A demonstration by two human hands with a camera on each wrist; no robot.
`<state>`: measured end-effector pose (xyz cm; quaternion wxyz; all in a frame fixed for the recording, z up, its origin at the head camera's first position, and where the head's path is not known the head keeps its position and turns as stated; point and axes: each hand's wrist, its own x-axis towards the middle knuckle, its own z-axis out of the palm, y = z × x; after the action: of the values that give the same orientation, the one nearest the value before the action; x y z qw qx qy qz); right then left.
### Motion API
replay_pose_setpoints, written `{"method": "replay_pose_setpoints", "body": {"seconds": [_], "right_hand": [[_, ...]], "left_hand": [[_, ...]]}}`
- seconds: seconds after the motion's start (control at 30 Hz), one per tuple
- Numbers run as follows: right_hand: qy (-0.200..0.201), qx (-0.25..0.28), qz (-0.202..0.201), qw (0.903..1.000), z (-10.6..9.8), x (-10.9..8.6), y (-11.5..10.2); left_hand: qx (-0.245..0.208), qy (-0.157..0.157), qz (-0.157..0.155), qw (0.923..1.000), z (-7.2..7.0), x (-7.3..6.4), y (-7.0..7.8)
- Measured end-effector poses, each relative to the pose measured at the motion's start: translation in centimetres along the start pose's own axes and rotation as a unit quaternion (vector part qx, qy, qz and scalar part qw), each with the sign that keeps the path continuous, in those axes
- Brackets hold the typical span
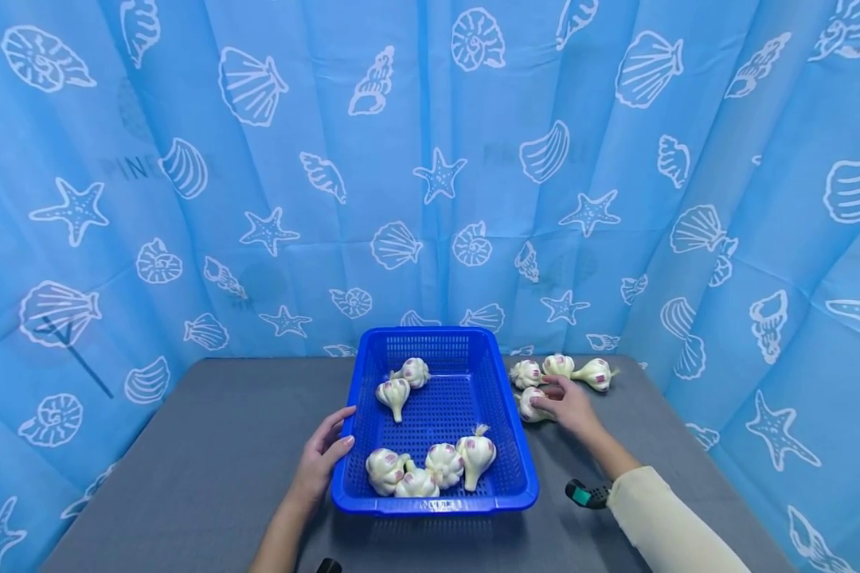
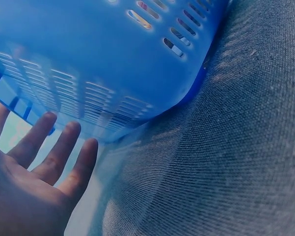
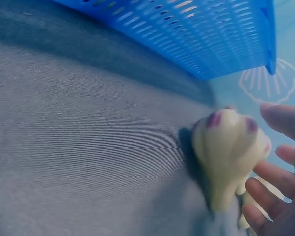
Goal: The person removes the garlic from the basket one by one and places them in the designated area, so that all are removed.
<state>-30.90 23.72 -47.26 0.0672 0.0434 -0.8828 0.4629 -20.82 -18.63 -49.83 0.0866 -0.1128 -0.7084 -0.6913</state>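
A blue plastic basket (image 1: 433, 504) holds several garlic bulbs (image 1: 444, 465), some along its near side and two toward the back left. At its left side, my left hand (image 1: 320, 458) touches the rim, its fingers (image 2: 59, 155) extended along the outer wall. To the right of the basket, my right hand (image 1: 573, 407) reaches over a garlic bulb (image 3: 230, 145) lying on the table. Thumb and fingers are spread around that bulb, and a gap shows between the thumb and it in the right wrist view. More garlic bulbs (image 1: 558, 365) lie just beyond that hand.
A grey cloth covers the table (image 1: 244, 430). Behind it hangs a blue curtain (image 1: 430, 199) with white shells and starfish, which also runs along both sides. A black strap with a green patch (image 1: 586, 494) is at the right wrist.
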Motion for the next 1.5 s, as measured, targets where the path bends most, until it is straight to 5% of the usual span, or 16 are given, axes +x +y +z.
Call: {"method": "replay_pose_setpoints", "body": {"seconds": [0.4,0.7,1.07,1.5], "right_hand": [[0.018,-0.006,0.013,0.9997,-1.8,2.1,-4.6],[0.021,0.023,-0.002,0.9995,-1.4,3.9,-7.1],[0.034,0.037,-0.025,0.9984,0.5,5.1,-10.4],[0.0,0.061,-0.016,0.998,4.7,5.5,-12.2]], "left_hand": [[0.001,-0.003,0.001,1.0,-0.2,0.0,0.1],[0.001,-0.002,-0.001,1.0,-0.1,-0.1,0.1],[-0.004,-0.003,-0.004,1.0,0.0,0.0,0.2],[-0.003,-0.002,0.01,0.9999,0.0,0.2,-0.1]]}}
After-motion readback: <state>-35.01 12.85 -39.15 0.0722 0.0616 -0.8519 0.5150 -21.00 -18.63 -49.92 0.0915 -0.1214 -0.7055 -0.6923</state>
